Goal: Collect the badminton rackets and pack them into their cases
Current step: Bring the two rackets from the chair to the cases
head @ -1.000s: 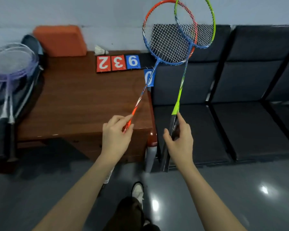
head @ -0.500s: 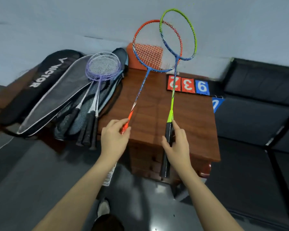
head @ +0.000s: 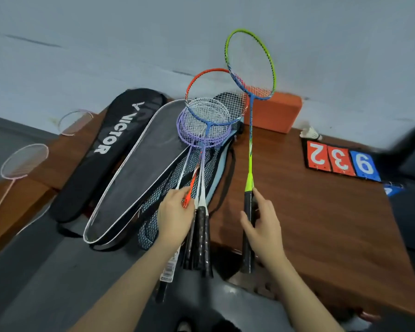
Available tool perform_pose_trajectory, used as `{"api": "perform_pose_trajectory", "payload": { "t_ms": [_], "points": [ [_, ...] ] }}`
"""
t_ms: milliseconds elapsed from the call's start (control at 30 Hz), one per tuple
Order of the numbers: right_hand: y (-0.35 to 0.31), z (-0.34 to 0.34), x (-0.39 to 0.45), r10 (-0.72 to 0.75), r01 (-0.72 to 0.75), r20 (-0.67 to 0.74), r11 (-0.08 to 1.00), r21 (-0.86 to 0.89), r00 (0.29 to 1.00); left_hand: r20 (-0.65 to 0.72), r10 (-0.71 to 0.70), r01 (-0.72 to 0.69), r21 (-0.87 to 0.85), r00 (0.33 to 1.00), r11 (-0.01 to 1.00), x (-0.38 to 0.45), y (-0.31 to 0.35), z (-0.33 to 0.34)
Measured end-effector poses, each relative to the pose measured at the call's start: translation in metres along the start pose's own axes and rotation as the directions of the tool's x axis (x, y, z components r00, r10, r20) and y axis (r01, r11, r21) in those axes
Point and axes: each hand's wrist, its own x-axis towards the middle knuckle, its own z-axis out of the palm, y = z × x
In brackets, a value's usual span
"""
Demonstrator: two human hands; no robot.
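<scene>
A wooden table [head: 321, 224] is filling the right half of the view, standing against a grey wall [head: 106, 44]. An open case [head: 134, 168] with a white-piped edge is lying across the table's left side, hanging over the near edge, and a black case [head: 110, 149] printed VICTOR is lying just beside it on the left. An orange block [head: 276, 111] is sitting against the wall at the back of the table.

The right hand [head: 264, 226] is gripping the black handle of the green racket [head: 249, 68], fingers curled round it, and is holding it upright over the table with its head up against the wall. The left hand [head: 175, 216] is gripping the orange racket [head: 211, 97] at the top of the handle, where the shaft begins; that racket's head is overlapping the purple rackets [head: 201, 133], which are lying in the open case with their black grips sticking out past the table edge, just beside the left hand.

Score cards [head: 340, 161] showing 2, 3 and 9 are lying flat at the table's right rear, with a shuttlecock [head: 309, 133] just behind them. Two pink rackets [head: 22, 161] are lying at the far left, well apart from the hands.
</scene>
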Motion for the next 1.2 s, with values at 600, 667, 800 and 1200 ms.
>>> {"api": "perform_pose_trajectory", "payload": {
  "t_ms": [600, 667, 800, 1200],
  "points": [
    [0.022, 0.06, 0.061, 0.05, -0.032, 0.144, 0.992, -0.122, 0.988, 0.349, -0.085, 0.079, 0.034, 0.933, 0.996, 0.101, -0.04, 0.061],
    [0.02, 0.067, 0.06, 0.072, -0.051, 0.15, 0.989, -0.138, 0.986, 0.43, -0.034, 0.018, 0.041, 0.902, 0.999, 0.104, -0.05, 0.063],
    [0.002, 0.086, 0.055, 0.1, -0.079, 0.128, 0.984, -0.157, 0.987, 0.532, 0.12, -0.154, 0.02, 0.838, 0.988, 0.114, -0.072, 0.055],
    [-0.008, 0.124, 0.03, 0.304, -0.285, 0.096, 0.943, -0.169, 0.948, 0.685, 0.342, -0.536, 0.084, 0.643, 0.84, 0.127, -0.093, 0.046]
  ]
}}
